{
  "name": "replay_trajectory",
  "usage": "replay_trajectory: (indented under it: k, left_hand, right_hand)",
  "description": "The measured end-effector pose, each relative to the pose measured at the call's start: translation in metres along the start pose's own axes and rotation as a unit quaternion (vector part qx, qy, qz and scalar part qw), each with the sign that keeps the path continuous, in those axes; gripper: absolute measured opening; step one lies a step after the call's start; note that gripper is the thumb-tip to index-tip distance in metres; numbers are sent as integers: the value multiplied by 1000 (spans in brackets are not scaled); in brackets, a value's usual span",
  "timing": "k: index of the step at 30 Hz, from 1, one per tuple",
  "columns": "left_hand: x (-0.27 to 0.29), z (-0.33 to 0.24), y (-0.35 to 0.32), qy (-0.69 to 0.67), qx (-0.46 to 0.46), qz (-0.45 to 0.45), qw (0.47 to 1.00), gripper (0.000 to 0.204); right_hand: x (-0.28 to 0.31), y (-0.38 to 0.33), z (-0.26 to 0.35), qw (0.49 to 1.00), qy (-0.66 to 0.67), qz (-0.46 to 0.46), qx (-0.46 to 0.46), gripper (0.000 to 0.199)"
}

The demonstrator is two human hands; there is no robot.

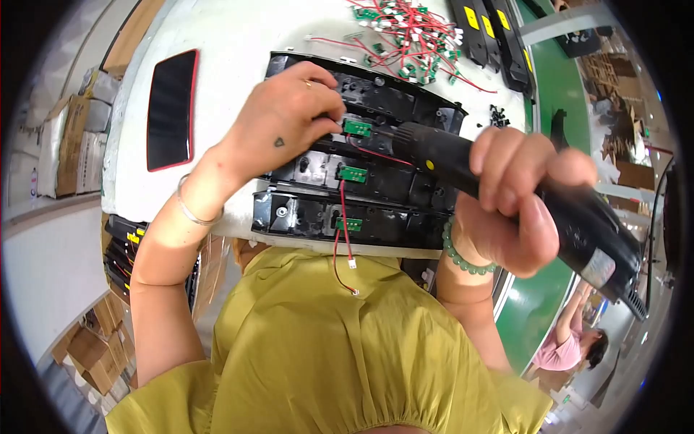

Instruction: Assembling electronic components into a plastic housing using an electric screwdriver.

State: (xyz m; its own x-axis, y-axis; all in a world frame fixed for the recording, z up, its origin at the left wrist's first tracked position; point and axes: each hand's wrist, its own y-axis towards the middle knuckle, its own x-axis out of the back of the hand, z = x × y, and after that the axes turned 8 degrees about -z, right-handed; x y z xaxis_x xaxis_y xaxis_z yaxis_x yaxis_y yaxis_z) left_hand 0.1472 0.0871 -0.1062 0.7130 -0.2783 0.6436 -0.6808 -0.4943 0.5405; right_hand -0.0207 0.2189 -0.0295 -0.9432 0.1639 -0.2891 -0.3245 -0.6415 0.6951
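Three black plastic housings [340, 217] laid side by side on the white bench [217, 43], each fitted with a small green circuit board trailing red wires. Far left: a dark phone with a red edge [171, 108], flat on the bench and well apart from the work. Next, the left hand [278, 130], resting on the rearmost housing, fingertips [329, 116] pinched together at the edge of the rearmost green circuit board [357, 128], seemingly pressing it into its seat. Middle board [352, 173] and nearest board [348, 224] already seated, their red wires [343, 249] hanging loose over the bench edge toward the yellow-green blouse. Further right, the right hand [517, 210], fingers wrapped tight round the black powered screwdriver [506, 192], tip aimed at the rearmost board just beside the left fingertips. Judged step: fastening of the rearmost board, probably the last of the three. Next move likely needing the tip square on the fastening point, the board kept from shifting, and the red lead kept out from under the bit. Behind, a heap of spare boards and wires [408, 32]; right of that, the green conveyor belt [557, 79].
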Motion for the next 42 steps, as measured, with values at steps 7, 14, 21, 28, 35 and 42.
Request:
replay_trajectory:
  k: [7, 14, 21, 28, 35, 42]
  left_hand:
    - [-13, 10, -7, -23, -1, 12, 1000, 17]
    - [-16, 8, -7, -78, 33, -8, 996, 13]
    - [-17, 8, -8, -96, 54, -15, 994, 12]
    - [-17, 8, -8, -98, 63, -7, 993, 12]
    - [-20, 12, -10, -89, 48, -7, 995, 15]
    - [-19, 16, -8, -104, 43, 8, 994, 15]
  right_hand:
    - [-15, 0, -27, 998, -5, -34, -47, 34]
    - [-16, 2, -33, 999, -17, -6, -44, 33]
    - [-21, 7, -30, 997, -38, 22, -61, 31]
    - [-28, 9, -29, 994, -50, 42, -89, 28]
    - [-45, 8, -32, 985, -131, 34, -105, 23]
    - [-39, 11, -32, 987, -101, 44, -117, 24]
